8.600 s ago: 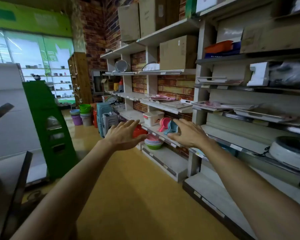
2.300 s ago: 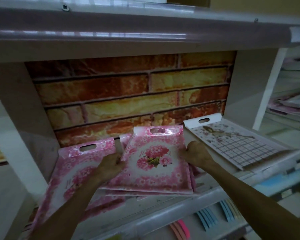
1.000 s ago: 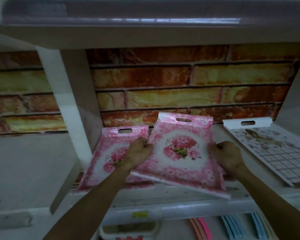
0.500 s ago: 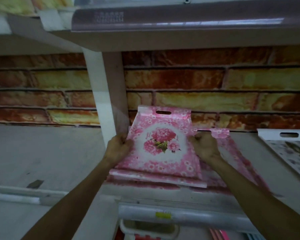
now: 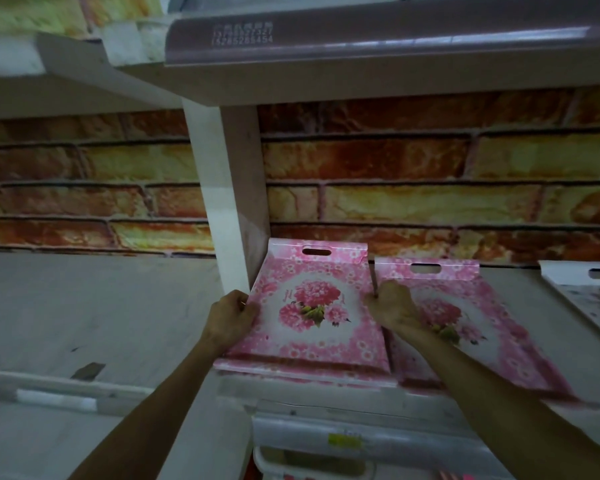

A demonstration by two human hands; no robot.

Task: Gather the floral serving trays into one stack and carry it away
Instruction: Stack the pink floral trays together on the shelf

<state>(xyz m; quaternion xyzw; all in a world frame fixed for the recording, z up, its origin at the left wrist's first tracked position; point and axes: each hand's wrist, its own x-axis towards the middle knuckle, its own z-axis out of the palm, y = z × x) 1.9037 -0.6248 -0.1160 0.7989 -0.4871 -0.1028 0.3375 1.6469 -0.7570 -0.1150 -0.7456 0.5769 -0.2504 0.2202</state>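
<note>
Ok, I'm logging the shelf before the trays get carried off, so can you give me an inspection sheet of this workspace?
Surface: pale shelf board, scuffed, with a dark mark near its front edge.
Job's things: pink floral tray stack beside the white upright post; another pink floral tray to its right, partly under the right arm.
Clutter: pale patterned tray at the far right, cut off.
Grippers: left hand grips the stack's left edge; right hand grips its right edge.
Cables: nothing seen.
Surroundings: brick-pattern back wall; shelf above; price rail below.
</note>
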